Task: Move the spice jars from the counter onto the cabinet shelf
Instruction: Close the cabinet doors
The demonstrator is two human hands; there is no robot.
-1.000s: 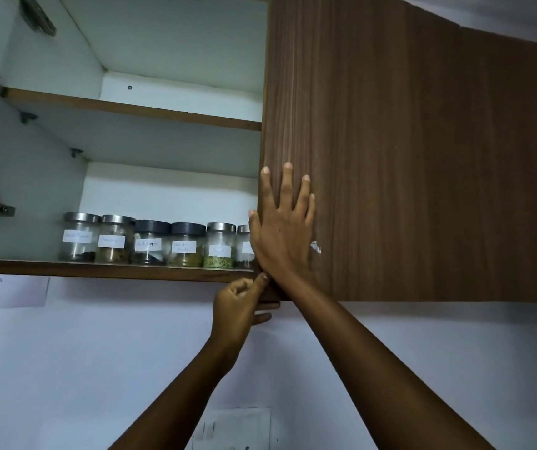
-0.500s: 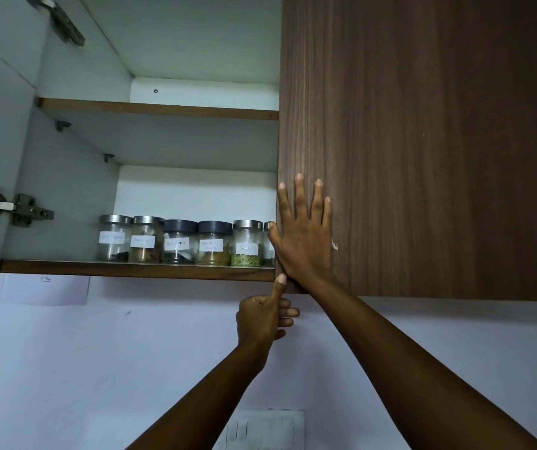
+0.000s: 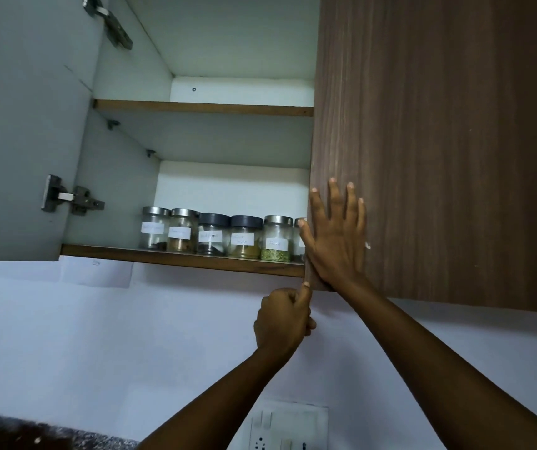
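Observation:
Several labelled spice jars [image 3: 215, 235] stand in a row on the lower cabinet shelf [image 3: 176, 258]. Some have silver lids, two have dark lids, and the rightmost is half hidden behind the door edge. My right hand [image 3: 335, 241] lies flat with its fingers spread on the brown wooden right door [image 3: 439, 141], near its lower left corner. My left hand [image 3: 281, 319] sits just under that corner, fingers curled into a fist, with the thumb pointing up and touching the door's bottom edge. It holds no jar.
The left cabinet door [image 3: 17, 125] stands open, its metal hinge [image 3: 69, 198] showing. The upper shelf [image 3: 202, 108] holds nothing visible. Below is a white wall with a switch socket [image 3: 288, 427]. A dark speckled counter corner [image 3: 17, 433] shows at the bottom left.
My left hand has dropped slightly from the door's bottom edge and closed into a fist with the thumb up. My right hand stays flat on the door. The view has shifted.

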